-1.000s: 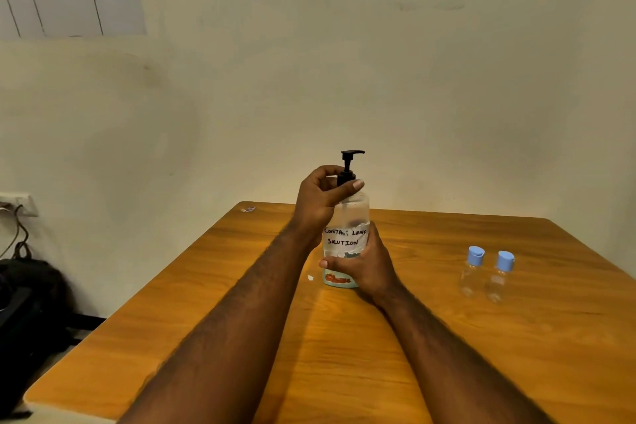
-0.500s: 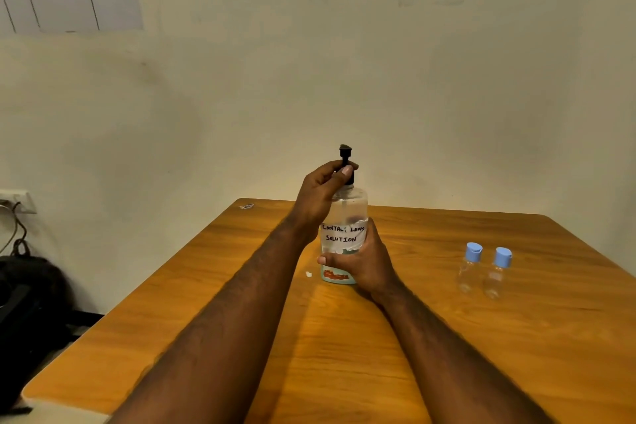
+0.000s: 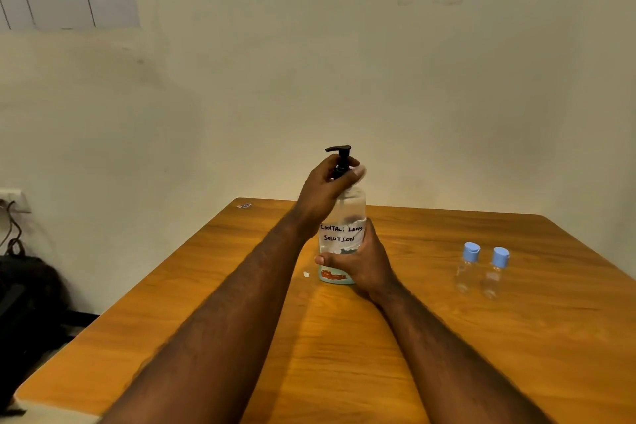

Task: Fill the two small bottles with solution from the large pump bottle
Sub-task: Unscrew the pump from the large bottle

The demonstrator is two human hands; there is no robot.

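The large clear pump bottle [image 3: 344, 234], labelled "contact lens solution", stands upright near the middle of the wooden table [image 3: 447, 337]. My right hand [image 3: 361, 265] wraps its lower body from the right. My left hand [image 3: 323, 193] grips the black pump collar at the neck; the pump head [image 3: 339, 150] sticks out above my fingers with its nozzle pointing left. Two small clear bottles with blue caps stand side by side to the right, one [image 3: 466, 268] on the left and the other [image 3: 495, 274] on the right, both capped and apart from my hands.
A small white scrap [image 3: 306, 274] lies on the table left of the pump bottle's base, and another small bit [image 3: 244, 205] near the far left corner. A dark bag [image 3: 27, 303] sits on the floor at left. The wall stands just behind the table.
The pump head has turned: its nozzle pointed right a second ago, then faced me or away, and now points left. My left hand twisted at the neck while my right hand held the bottle still.
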